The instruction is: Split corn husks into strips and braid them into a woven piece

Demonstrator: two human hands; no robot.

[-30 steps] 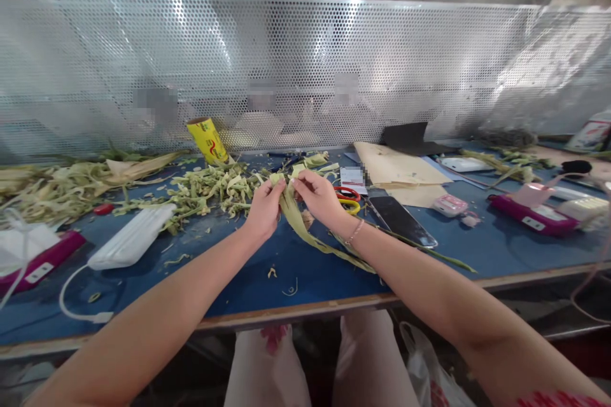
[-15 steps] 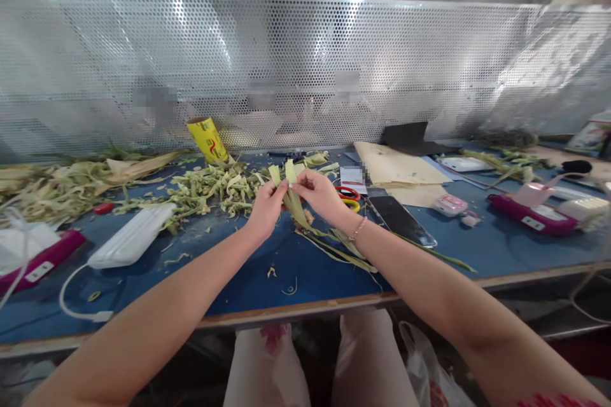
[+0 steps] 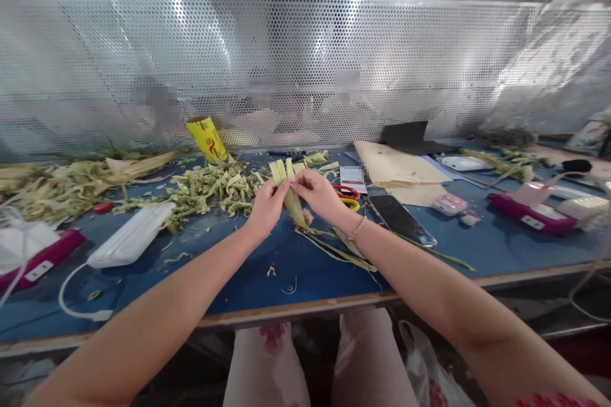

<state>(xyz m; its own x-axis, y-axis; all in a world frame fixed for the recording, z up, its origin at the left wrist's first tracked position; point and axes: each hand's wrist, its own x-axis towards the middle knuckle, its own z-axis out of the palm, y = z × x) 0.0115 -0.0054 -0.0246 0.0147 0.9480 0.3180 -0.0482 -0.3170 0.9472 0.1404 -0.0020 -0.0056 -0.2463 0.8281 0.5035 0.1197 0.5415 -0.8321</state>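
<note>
Pale green corn husk strips (image 3: 294,205) are pinched between my two hands over the middle of the blue table. My left hand (image 3: 265,208) has thumb and fingers closed on their left side. From the right, my right hand (image 3: 319,193) pinches the same strips, its fingertips close to my left thumb. Flat husk ends stick up above the fingers, and long thin tails (image 3: 337,251) trail down to the right onto the table. Scissors with red and yellow handles (image 3: 352,205) lie just behind my right wrist, partly hidden. Fingers hide part of the folded husk.
Heaped husk pieces (image 3: 214,187) and a yellow tube (image 3: 207,140) stand left, near a white power bank (image 3: 131,235) with a cable. To the right lie a phone (image 3: 401,219), brown paper (image 3: 396,165) and a magenta power strip (image 3: 532,213). A perforated metal screen (image 3: 305,44) borders the back.
The upright husk ends have shifted; they now stand side by side and closer together, where before two ends spread apart. Both hands stay in nearly the same place.
</note>
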